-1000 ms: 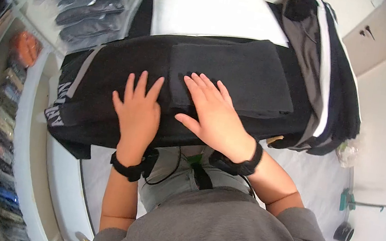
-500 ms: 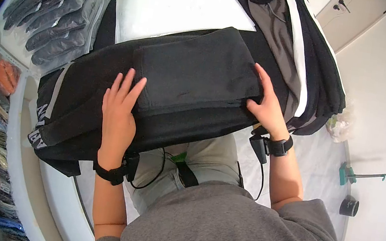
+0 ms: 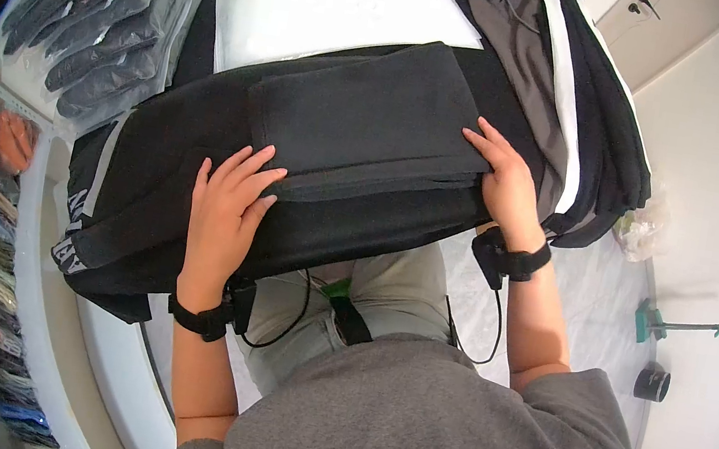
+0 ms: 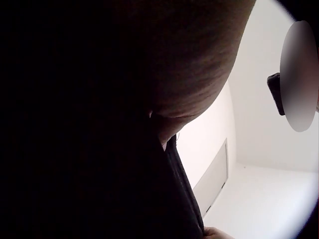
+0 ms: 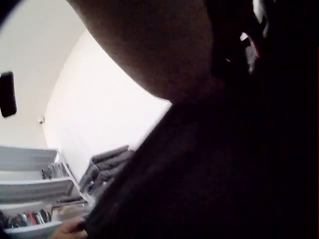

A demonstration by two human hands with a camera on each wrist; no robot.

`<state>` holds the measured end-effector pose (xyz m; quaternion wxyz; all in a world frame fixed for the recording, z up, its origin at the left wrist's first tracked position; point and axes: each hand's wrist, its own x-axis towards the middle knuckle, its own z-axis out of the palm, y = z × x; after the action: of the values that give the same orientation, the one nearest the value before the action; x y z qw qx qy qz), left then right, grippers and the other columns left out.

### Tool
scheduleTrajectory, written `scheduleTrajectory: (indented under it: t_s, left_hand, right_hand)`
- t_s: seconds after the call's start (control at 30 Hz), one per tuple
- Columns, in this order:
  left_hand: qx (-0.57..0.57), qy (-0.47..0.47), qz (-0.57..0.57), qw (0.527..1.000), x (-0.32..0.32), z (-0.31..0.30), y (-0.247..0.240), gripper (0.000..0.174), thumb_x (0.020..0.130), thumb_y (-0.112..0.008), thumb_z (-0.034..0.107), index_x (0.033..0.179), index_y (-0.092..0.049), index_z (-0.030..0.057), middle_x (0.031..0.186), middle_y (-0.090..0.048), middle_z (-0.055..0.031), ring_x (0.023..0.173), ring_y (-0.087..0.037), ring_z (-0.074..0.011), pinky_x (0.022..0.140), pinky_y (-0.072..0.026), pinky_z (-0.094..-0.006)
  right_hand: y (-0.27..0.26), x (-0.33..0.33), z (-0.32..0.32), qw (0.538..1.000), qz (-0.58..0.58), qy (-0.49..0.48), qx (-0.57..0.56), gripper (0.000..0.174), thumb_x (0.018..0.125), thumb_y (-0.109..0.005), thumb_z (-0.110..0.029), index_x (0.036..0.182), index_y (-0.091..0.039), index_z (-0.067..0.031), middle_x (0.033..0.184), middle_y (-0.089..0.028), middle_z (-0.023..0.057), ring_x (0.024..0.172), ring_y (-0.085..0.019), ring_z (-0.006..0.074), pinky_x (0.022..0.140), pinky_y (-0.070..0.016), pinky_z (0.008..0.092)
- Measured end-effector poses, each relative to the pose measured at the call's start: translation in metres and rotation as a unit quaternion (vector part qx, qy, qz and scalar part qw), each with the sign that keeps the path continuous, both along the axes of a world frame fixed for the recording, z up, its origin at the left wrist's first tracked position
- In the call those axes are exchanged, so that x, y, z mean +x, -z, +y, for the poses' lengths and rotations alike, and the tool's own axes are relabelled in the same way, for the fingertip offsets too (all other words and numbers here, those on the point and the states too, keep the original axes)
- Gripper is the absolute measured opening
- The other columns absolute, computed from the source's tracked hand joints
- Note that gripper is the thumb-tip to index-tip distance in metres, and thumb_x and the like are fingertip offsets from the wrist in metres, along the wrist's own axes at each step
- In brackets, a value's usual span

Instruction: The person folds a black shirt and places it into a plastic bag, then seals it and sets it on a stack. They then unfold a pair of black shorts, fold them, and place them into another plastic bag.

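A dark grey folded garment (image 3: pixel 366 119) lies flat on black cloth (image 3: pixel 163 167) in the head view. At its left front corner rests my left hand (image 3: pixel 226 214), fingers loosely extended and thumb by the front edge. My right hand (image 3: pixel 509 186) is at the garment's right end, with extended fingertips on its top; part of that hand is hidden. Layered edges show along the garment's front. Both wrist views are mostly dark. In the left one, part of my left hand (image 4: pixel 199 94) is beside a dark cloth edge (image 4: pixel 184 184).
A white flat sheet or bag (image 3: pixel 343 22) lies behind the garment. Bagged dark clothes (image 3: pixel 121 12) are piled at the back left, above a shelf of packed items (image 3: pixel 2 283). Black, grey and white clothing (image 3: pixel 573 99) drapes over the right end.
My hands moved from lying on the cloth and garment to the garment's left corner and right end. The front layers now show more, and the head view has shifted.
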<state>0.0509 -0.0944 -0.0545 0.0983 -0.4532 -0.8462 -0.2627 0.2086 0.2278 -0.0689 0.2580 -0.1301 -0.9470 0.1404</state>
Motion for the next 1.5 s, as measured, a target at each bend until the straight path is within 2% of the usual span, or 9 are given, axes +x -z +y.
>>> scheduleTrajectory:
  t_s: [0.17, 0.27, 0.4, 0.67, 0.8, 0.93, 1.13, 1.23, 1.5]
  left_hand:
    - [0.002, 0.005, -0.010, 1.000, -0.001, -0.001, 0.000, 0.028, 0.084, -0.061, 0.015, 0.111, -0.065, 0.0151, 0.131, -0.055, -0.0023, 0.127, -0.045, -0.0268, 0.108, -0.0222, -0.0551]
    - [0.012, 0.010, -0.029, 0.999, -0.001, -0.002, -0.001, 0.028, 0.083, -0.062, 0.016, 0.110, -0.066, 0.0142, 0.131, -0.055, -0.0034, 0.127, -0.045, -0.0274, 0.108, -0.0214, -0.0558]
    - [0.021, 0.011, -0.032, 0.999, 0.001, -0.003, -0.003, 0.029, 0.080, -0.065, 0.015, 0.109, -0.066, 0.0145, 0.130, -0.056, -0.0038, 0.126, -0.045, -0.0278, 0.108, -0.0218, -0.0565]
    - [0.028, 0.015, -0.024, 0.999, 0.000, -0.004, -0.001, 0.027, 0.078, -0.068, 0.019, 0.104, -0.067, 0.0147, 0.130, -0.056, -0.0013, 0.126, -0.046, -0.0259, 0.109, -0.0221, -0.0546]
    - [0.026, 0.008, -0.025, 0.999, 0.000, -0.003, -0.001, 0.022, 0.081, -0.065, 0.021, 0.102, -0.068, 0.0142, 0.129, -0.056, -0.0011, 0.126, -0.046, -0.0253, 0.109, -0.0218, -0.0546]
    - [0.031, -0.004, -0.023, 0.999, -0.002, -0.004, 0.000, 0.022, 0.082, -0.066, 0.025, 0.102, -0.068, 0.0156, 0.126, -0.058, 0.0003, 0.123, -0.047, -0.0242, 0.107, -0.0245, -0.0561]
    - [0.030, 0.017, -0.031, 0.999, -0.003, -0.007, 0.003, 0.026, 0.083, -0.064, 0.024, 0.108, -0.067, 0.0180, 0.131, -0.055, 0.0000, 0.126, -0.045, -0.0234, 0.110, -0.0207, -0.0541]
    - [0.032, 0.015, -0.031, 0.999, -0.003, -0.008, 0.005, 0.027, 0.084, -0.064, 0.024, 0.110, -0.067, 0.0181, 0.132, -0.055, -0.0003, 0.127, -0.045, -0.0231, 0.109, -0.0219, -0.0543]
    - [0.033, 0.013, -0.038, 0.999, -0.006, -0.009, 0.010, 0.032, 0.088, -0.059, 0.026, 0.119, -0.061, 0.0167, 0.135, -0.051, -0.0055, 0.127, -0.044, -0.0263, 0.108, -0.0235, -0.0536]
  right_hand:
    - [-0.057, 0.004, 0.021, 0.950, -0.283, -0.132, -0.026, 0.061, 0.083, -0.060, -0.021, 0.139, -0.040, -0.0079, 0.139, -0.039, 0.0284, 0.133, -0.036, 0.0363, 0.110, -0.0301, 0.0376]
    - [-0.108, -0.044, 0.047, 0.909, -0.374, -0.134, -0.129, 0.059, 0.087, -0.065, -0.032, 0.135, -0.044, -0.0036, 0.136, -0.048, 0.0185, 0.127, -0.044, 0.0286, 0.105, -0.0351, 0.0357]
    - [-0.085, -0.120, 0.079, 0.971, -0.113, -0.193, -0.083, 0.049, 0.088, -0.064, -0.032, 0.129, -0.052, -0.0086, 0.120, -0.060, 0.0172, 0.115, -0.055, 0.0285, 0.098, -0.0408, 0.0363]
    - [-0.062, -0.169, 0.102, 0.910, -0.291, -0.095, -0.278, 0.043, 0.086, -0.067, -0.041, 0.106, -0.064, -0.0032, 0.097, -0.062, 0.0063, 0.091, -0.052, 0.0172, 0.087, -0.0403, 0.0310]
    - [-0.058, -0.169, 0.095, 0.933, -0.329, -0.096, -0.107, 0.039, 0.090, -0.061, -0.037, 0.109, -0.061, -0.0026, 0.097, -0.063, 0.0097, 0.090, -0.055, 0.0184, 0.085, -0.0430, 0.0317]
    - [-0.085, -0.151, 0.062, 0.960, -0.211, -0.096, 0.155, 0.033, 0.085, -0.064, -0.015, 0.114, -0.059, -0.0018, 0.109, -0.063, 0.0186, 0.104, -0.059, 0.0345, 0.092, -0.0460, 0.0397]
    - [-0.073, -0.097, -0.108, 0.935, -0.103, -0.339, -0.006, 0.043, 0.079, -0.066, -0.013, 0.118, -0.054, 0.0003, 0.115, -0.058, 0.0209, 0.110, -0.055, 0.0356, 0.094, -0.0453, 0.0396]
    - [-0.031, -0.095, -0.139, 0.957, -0.068, -0.282, 0.031, 0.051, 0.078, -0.064, -0.018, 0.124, -0.050, -0.0025, 0.125, -0.052, 0.0235, 0.122, -0.047, 0.0395, 0.101, -0.0381, 0.0510]
    - [-0.029, -0.090, -0.148, 0.965, -0.082, -0.247, 0.047, 0.054, 0.077, -0.062, -0.016, 0.127, -0.048, -0.0040, 0.133, -0.048, 0.0220, 0.127, -0.042, 0.0389, 0.104, -0.0344, 0.0534]
